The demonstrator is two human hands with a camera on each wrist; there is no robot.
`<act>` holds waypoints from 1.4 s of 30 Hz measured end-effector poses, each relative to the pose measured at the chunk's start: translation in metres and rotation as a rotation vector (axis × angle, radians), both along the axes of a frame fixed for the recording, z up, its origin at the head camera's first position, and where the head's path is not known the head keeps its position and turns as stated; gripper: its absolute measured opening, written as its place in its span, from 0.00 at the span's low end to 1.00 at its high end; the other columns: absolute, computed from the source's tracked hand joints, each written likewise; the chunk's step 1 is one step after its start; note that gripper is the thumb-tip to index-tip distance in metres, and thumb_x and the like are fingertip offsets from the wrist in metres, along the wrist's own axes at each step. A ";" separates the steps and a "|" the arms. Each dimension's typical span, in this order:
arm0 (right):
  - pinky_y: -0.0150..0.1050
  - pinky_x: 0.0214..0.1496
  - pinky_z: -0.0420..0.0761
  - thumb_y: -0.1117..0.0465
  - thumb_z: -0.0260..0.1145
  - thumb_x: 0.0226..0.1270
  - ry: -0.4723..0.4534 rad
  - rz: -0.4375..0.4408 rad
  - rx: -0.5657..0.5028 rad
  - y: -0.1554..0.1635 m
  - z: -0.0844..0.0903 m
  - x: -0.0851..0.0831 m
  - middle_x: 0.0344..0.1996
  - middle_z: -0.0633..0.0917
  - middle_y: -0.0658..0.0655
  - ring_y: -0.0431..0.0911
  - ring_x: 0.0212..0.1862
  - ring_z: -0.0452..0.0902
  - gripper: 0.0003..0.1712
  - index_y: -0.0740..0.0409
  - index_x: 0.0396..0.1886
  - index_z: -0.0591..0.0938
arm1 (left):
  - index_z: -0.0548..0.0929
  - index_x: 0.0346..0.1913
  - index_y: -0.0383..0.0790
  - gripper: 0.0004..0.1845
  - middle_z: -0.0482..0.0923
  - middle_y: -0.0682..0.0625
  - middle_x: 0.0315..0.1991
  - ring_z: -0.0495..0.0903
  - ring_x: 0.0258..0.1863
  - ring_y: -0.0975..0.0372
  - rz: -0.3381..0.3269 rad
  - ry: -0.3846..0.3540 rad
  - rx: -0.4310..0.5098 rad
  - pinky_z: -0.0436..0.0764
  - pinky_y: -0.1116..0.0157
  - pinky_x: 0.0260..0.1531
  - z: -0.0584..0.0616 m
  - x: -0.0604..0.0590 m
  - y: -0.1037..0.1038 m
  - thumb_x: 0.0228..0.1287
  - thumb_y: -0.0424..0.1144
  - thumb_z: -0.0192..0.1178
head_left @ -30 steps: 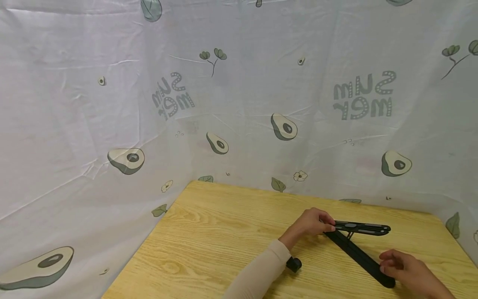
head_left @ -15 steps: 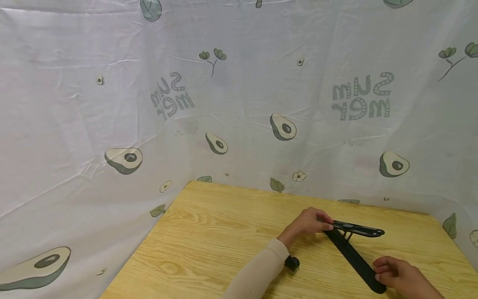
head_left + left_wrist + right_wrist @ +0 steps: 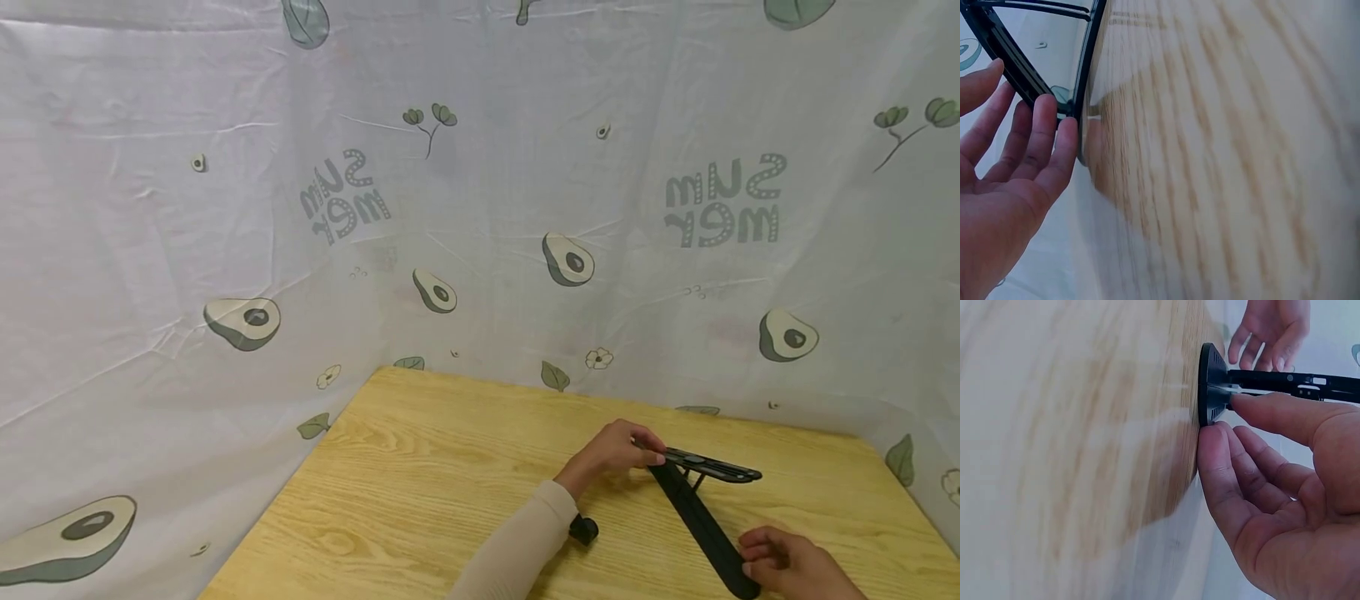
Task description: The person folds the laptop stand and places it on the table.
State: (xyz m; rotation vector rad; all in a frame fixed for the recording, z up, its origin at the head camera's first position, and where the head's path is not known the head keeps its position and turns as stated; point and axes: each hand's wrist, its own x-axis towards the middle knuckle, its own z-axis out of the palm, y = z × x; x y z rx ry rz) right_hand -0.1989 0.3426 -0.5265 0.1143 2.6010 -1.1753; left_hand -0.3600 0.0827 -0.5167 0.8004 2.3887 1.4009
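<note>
On the wooden table (image 3: 420, 492), the left hand (image 3: 611, 454) touches the far hinge end of the black folding stand (image 3: 701, 512) with relaxed fingers, while the stand's long axis runs diagonally toward the right hand (image 3: 787, 567), which pinches the near end.

A light wooden table (image 3: 420, 492) with a pronounced grain, its far and left edges meeting a pale printed cloth backdrop (image 3: 225, 250). On the right half of the tabletop lies a black folding stand (image 3: 701, 521), its long base bar running from mid-table toward the near right corner, with a flatter upper arm (image 3: 712, 467) raised on a short strut at the far end. A small black cylindrical piece (image 3: 583, 529) rests on the wood to the left of the stand, apart from it.
</note>
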 end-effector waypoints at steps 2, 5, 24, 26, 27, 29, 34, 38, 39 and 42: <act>0.44 0.46 0.87 0.68 0.71 0.70 -0.003 -0.013 0.005 -0.002 -0.001 0.001 0.43 0.89 0.55 0.50 0.45 0.86 0.20 0.76 0.56 0.82 | 0.94 0.49 0.47 0.07 0.88 0.62 0.41 0.78 0.36 0.72 -0.009 -0.005 0.005 0.78 0.72 0.37 -0.002 -0.001 0.000 0.73 0.42 0.72; 0.44 0.46 0.87 0.66 0.72 0.70 0.001 -0.011 0.011 -0.003 -0.003 0.001 0.43 0.89 0.55 0.49 0.44 0.86 0.20 0.76 0.56 0.82 | 0.93 0.50 0.47 0.08 0.88 0.62 0.43 0.79 0.37 0.72 -0.023 -0.016 0.008 0.79 0.72 0.38 -0.003 -0.002 -0.001 0.73 0.42 0.71; 0.45 0.44 0.87 0.63 0.73 0.70 -0.005 -0.056 0.019 -0.015 -0.008 0.008 0.42 0.89 0.56 0.48 0.42 0.86 0.22 0.76 0.56 0.82 | 0.93 0.51 0.42 0.09 0.88 0.60 0.46 0.83 0.38 0.73 -0.092 -0.081 0.070 0.84 0.72 0.43 -0.002 -0.006 -0.002 0.73 0.38 0.70; 0.45 0.44 0.87 0.63 0.73 0.71 -0.007 -0.050 0.017 -0.015 -0.008 0.009 0.42 0.89 0.56 0.48 0.41 0.86 0.22 0.75 0.57 0.82 | 0.93 0.52 0.42 0.09 0.88 0.60 0.47 0.83 0.38 0.73 -0.101 -0.084 0.073 0.84 0.72 0.44 -0.002 -0.006 -0.002 0.73 0.38 0.70; 0.45 0.44 0.87 0.63 0.72 0.71 -0.006 -0.040 0.016 -0.014 -0.008 0.009 0.42 0.89 0.56 0.48 0.41 0.86 0.22 0.75 0.57 0.82 | 0.92 0.52 0.42 0.09 0.88 0.60 0.47 0.83 0.39 0.73 -0.104 -0.086 0.074 0.84 0.71 0.44 -0.002 -0.007 -0.002 0.73 0.38 0.70; 0.45 0.44 0.87 0.63 0.72 0.72 -0.005 -0.029 0.014 -0.015 -0.008 0.010 0.42 0.89 0.55 0.48 0.41 0.85 0.22 0.75 0.57 0.82 | 0.92 0.52 0.42 0.09 0.88 0.60 0.48 0.83 0.39 0.73 -0.110 -0.089 0.076 0.84 0.71 0.45 -0.002 -0.007 -0.002 0.73 0.37 0.70; 0.44 0.43 0.86 0.62 0.70 0.73 0.010 0.002 0.029 -0.016 -0.007 0.012 0.42 0.89 0.54 0.47 0.41 0.85 0.21 0.75 0.56 0.82 | 0.92 0.53 0.42 0.10 0.89 0.60 0.50 0.83 0.41 0.73 -0.126 -0.102 0.080 0.84 0.72 0.47 -0.003 -0.009 -0.002 0.73 0.37 0.70; 0.42 0.42 0.86 0.63 0.71 0.73 0.014 0.000 0.036 -0.018 -0.006 0.013 0.42 0.89 0.53 0.47 0.40 0.85 0.20 0.75 0.55 0.82 | 0.92 0.53 0.42 0.10 0.89 0.59 0.52 0.83 0.43 0.74 -0.134 -0.104 0.078 0.83 0.72 0.47 -0.002 -0.010 -0.002 0.73 0.37 0.70; 0.43 0.42 0.86 0.63 0.71 0.72 0.014 -0.002 0.037 -0.019 -0.006 0.013 0.41 0.89 0.53 0.47 0.40 0.85 0.20 0.75 0.55 0.82 | 0.92 0.54 0.42 0.10 0.89 0.59 0.52 0.83 0.44 0.74 -0.136 -0.104 0.077 0.83 0.72 0.48 -0.002 -0.010 -0.002 0.73 0.37 0.70; 0.43 0.42 0.86 0.63 0.71 0.72 0.014 -0.014 0.045 -0.021 -0.007 0.013 0.41 0.89 0.54 0.47 0.40 0.85 0.20 0.75 0.55 0.83 | 0.92 0.54 0.42 0.11 0.89 0.58 0.54 0.83 0.45 0.74 -0.143 -0.103 0.071 0.83 0.72 0.49 -0.002 -0.011 -0.002 0.74 0.37 0.70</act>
